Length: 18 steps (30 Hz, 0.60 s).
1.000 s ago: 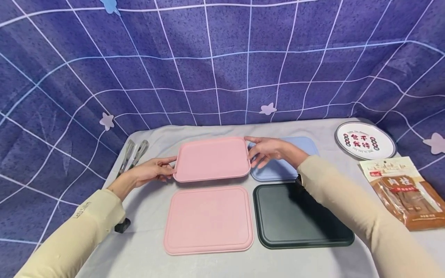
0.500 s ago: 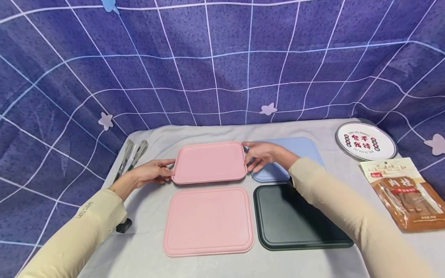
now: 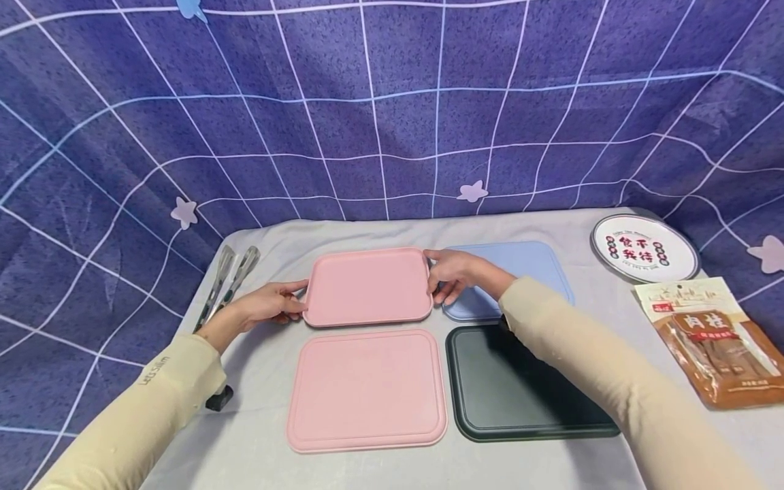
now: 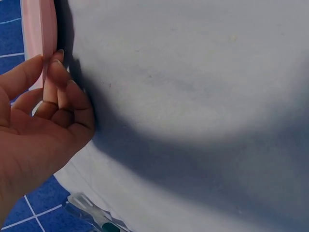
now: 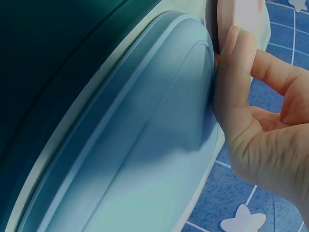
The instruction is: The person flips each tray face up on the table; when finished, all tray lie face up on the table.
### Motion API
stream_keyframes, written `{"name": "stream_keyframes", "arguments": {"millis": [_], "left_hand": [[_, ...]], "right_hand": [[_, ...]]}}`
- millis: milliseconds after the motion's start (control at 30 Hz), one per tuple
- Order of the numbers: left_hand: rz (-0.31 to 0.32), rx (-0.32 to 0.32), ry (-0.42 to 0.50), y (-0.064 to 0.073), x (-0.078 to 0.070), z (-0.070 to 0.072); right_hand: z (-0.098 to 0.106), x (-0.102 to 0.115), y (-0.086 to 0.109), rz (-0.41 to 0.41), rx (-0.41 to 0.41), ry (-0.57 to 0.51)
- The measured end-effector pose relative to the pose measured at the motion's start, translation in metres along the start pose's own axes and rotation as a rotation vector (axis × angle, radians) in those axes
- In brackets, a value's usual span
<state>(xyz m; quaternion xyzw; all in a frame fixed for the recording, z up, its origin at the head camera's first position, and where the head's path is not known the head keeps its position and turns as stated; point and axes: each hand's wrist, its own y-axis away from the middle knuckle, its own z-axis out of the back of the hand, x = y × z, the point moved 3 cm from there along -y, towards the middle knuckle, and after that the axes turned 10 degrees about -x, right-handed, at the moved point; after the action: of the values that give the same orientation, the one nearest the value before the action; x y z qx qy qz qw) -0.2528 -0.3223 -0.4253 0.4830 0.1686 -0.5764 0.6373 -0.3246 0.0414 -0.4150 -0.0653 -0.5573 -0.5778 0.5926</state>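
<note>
A pink rectangular tray (image 3: 369, 286) with rounded corners and a raised rim lies level at the back of the table, between my two hands. My left hand (image 3: 269, 304) pinches its left edge between thumb and fingers; the left wrist view shows the pink rim (image 4: 48, 29) in that pinch. At the right edge, my right hand (image 3: 456, 272) holds the rim, thumb on top and fingers at the side. Just in front lies a second pink rectangular piece (image 3: 367, 391), flat with a line around its border. Whether the held tray touches the cloth cannot be told.
A dark green rectangular piece (image 3: 527, 388) lies front right, a blue one (image 3: 520, 272) behind it, under my right forearm. Metal tongs (image 3: 245, 269) lie at left. An oval plate (image 3: 644, 248) and a brown-and-cream food packet (image 3: 713, 347) sit at right. A purple gridded curtain (image 3: 404, 122) hangs behind.
Both hands have brought the held pink tray slightly toward the front and left, and lower. My right fingers have closed in on its right edge. The other pieces stay put.
</note>
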Motion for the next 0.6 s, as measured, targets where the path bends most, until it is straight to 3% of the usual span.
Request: {"name": "stream_keyframes", "arguments": {"millis": [600], "left_hand": [[0.006, -0.03, -0.072, 0.0002, -0.0016, -0.0018]], "right_hand": [[-0.0057, 0.0031, 0.0023, -0.012, -0.047, 0.06]]}}
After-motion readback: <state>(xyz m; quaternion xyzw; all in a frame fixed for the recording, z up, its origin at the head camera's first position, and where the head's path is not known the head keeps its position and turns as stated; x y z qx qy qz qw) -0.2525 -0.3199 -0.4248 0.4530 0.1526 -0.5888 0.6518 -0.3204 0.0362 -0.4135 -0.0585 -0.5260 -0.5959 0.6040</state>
